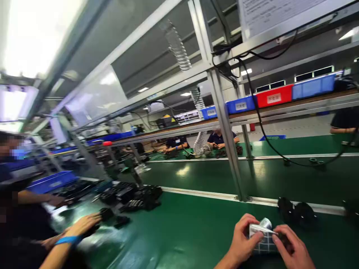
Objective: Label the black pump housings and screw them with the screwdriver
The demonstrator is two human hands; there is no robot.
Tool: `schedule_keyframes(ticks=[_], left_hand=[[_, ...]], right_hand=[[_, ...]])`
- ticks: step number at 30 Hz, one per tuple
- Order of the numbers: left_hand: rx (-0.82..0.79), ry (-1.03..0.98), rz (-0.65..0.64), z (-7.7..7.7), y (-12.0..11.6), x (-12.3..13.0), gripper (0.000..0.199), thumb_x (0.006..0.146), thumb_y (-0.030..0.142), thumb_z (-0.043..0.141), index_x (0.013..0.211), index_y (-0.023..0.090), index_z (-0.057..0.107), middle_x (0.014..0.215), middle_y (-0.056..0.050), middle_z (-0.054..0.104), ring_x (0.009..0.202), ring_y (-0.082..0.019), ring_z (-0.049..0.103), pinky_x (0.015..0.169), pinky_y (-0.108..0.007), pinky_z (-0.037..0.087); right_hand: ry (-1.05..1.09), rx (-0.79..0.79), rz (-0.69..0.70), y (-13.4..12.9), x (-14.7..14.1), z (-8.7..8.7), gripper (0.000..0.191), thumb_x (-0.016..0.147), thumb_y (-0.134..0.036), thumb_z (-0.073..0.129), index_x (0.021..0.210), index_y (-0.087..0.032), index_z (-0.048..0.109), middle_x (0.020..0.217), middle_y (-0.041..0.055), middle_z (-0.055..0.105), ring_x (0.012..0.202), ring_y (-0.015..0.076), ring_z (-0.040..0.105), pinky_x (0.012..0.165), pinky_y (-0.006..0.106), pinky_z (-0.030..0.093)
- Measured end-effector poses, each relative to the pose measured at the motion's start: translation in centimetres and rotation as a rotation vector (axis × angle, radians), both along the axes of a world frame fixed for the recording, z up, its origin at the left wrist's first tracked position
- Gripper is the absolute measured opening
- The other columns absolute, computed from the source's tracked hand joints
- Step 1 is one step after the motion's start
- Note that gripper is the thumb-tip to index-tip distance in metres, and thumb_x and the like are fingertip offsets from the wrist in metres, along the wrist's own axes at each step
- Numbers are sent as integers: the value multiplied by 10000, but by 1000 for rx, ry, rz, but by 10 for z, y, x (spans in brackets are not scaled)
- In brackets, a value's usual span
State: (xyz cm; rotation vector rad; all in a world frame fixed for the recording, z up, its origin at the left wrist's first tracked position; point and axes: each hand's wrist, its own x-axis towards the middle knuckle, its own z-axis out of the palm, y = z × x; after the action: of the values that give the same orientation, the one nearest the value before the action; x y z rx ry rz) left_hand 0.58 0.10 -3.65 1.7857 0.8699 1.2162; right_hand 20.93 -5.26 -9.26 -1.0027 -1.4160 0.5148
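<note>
At the lower right, a small silver-grey item with a white grid pattern (265, 246) is held up between my two hands, above the green work surface. It has a pale, folded-looking top edge, and a short silvery round piece (266, 223) sticks up behind that edge. My left hand (243, 241) grips its left side, with the thumb pressed on the front. My right hand (294, 247) pinches the top right corner between thumb and fingers. I cannot make out exactly what the item is. Just beyond my hands lie black round parts (296, 212).
A metal post (224, 138) rises from the bench rail ahead. Blue bins (240, 105) and a red bin (274, 97) stand on the shelf, with a black cable (259, 119) hanging down. At left, a co-worker's hand (86, 223) is near piled black parts (134, 196).
</note>
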Motion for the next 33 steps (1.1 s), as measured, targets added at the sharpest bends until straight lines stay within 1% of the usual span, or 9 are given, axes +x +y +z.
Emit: schedule_keyframes(ticks=[2, 4, 10, 14, 17, 23, 26, 30, 33], left_hand=[[29, -28, -33, 9, -1, 3, 390, 822, 528, 823, 919, 158, 748, 944, -92, 669, 874, -219, 612, 800, -316, 493], [3, -13, -34, 12, -3, 4, 333, 871, 475, 798, 929, 152, 739, 955, -87, 676, 856, -196, 611, 784, -288, 481], [-135, -34, 1, 5, -8, 5, 375, 869, 465, 811, 1079, 160, 757, 993, -93, 719, 894, -217, 653, 822, -291, 527], [-96, 8, 11, 8, -9, 7, 331, 892, 478, 786, 925, 149, 779, 905, -77, 701, 831, -194, 628, 759, -261, 489], [-81, 27, 61, 8, -9, 8, 341, 895, 484, 779, 857, 145, 778, 837, -60, 674, 786, -179, 597, 727, -250, 457], [-91, 74, 127, 6, -8, 7, 362, 897, 498, 759, 802, 148, 764, 773, -39, 642, 725, -168, 548, 687, -254, 414], [-88, 94, 140, 10, -9, 7, 369, 897, 503, 750, 782, 152, 760, 756, -36, 642, 715, -167, 539, 687, -257, 406], [-83, 108, 143, 15, -10, 8, 354, 905, 478, 735, 759, 156, 750, 736, -29, 629, 704, -163, 531, 679, -256, 394], [-79, 109, 132, 18, -12, 9, 334, 910, 453, 726, 754, 159, 746, 743, -32, 637, 706, -163, 536, 677, -254, 397]], right_hand=[[19, -26, 61, 2, 2, -2, 313, 1108, -524, 618, 1105, -220, 691, 1089, 64, 631, 697, 172, 604, 569, 219, 512], [15, -45, 95, 3, 3, 1, 292, 1133, -491, 584, 1116, -214, 673, 1068, 57, 615, 712, 169, 582, 571, 218, 483], [30, -73, 159, 1, 6, 16, 298, 1143, -482, 557, 1084, -207, 657, 1079, 59, 582, 775, 181, 559, 569, 232, 427], [40, -73, 140, 2, 7, 18, 327, 1139, -497, 559, 1030, -211, 672, 1047, 45, 585, 784, 182, 554, 594, 250, 400], [15, -101, 147, 4, 8, 20, 346, 1135, -517, 561, 1023, -210, 674, 1002, 31, 591, 758, 180, 540, 607, 263, 389], [-42, -96, 178, 4, 12, 30, 423, 1170, -521, 494, 930, -200, 629, 936, 21, 573, 817, 193, 540, 665, 283, 372], [-56, -53, 170, 4, 13, 33, 429, 1188, -498, 470, 910, -196, 594, 913, 17, 556, 828, 196, 530, 725, 288, 380], [-70, -34, 156, 4, 14, 32, 445, 1194, -494, 469, 873, -193, 541, 900, 20, 529, 810, 197, 509, 731, 292, 385], [-76, -61, 150, 4, 16, 32, 398, 1179, -502, 515, 933, -205, 614, 940, 27, 563, 817, 199, 542, 676, 292, 386]])
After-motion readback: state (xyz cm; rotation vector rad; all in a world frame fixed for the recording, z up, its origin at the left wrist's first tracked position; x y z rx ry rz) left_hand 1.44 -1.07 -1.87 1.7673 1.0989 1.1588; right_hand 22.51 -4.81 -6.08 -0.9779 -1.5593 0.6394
